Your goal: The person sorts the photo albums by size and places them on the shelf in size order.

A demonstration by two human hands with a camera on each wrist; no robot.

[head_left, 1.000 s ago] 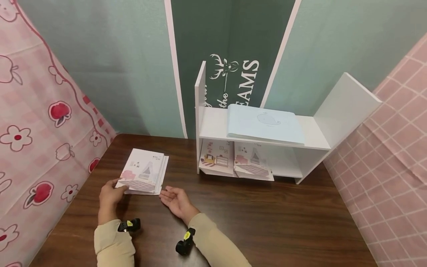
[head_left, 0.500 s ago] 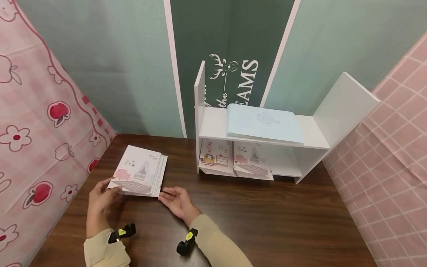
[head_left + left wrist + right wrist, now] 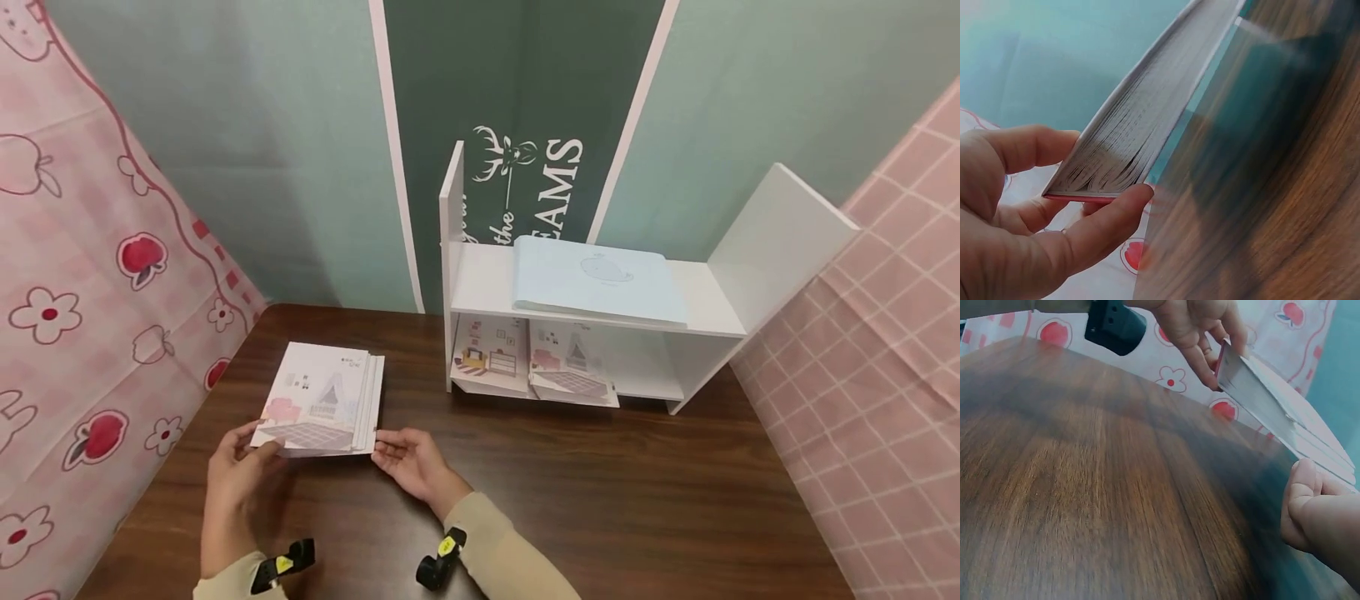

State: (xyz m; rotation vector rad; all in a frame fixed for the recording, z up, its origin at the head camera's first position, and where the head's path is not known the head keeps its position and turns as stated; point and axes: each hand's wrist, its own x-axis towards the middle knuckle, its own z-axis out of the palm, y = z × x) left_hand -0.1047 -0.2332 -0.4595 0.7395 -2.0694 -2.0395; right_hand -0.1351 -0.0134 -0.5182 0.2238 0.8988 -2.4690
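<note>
A small stack of white-covered books (image 3: 318,396), with a pink room and grey tent printed on the top cover, is at the table's left with its near edge raised. My left hand (image 3: 243,471) grips the near left corner, thumb on one side and fingers on the other. In the left wrist view, the page block (image 3: 1129,131) shows between the fingertips of that hand. At the near right corner, my right hand (image 3: 416,467) holds the edge with curled fingers. The right wrist view shows its thumb and fingers (image 3: 1310,494) at the stack's lower end.
A white two-level shelf (image 3: 483,279) stands at the back right. A pale blue whale folder (image 3: 600,279) lies on its upper board. Two illustrated book piles, left (image 3: 491,358) and right (image 3: 566,362), fill part of the lower level. Patterned cloths hang at both sides of the brown table (image 3: 600,500).
The stack first slid left with my left hand, then shifted back right and towards me. My right hand moved slightly right and nearer, its fingers now curled at the corner.
</note>
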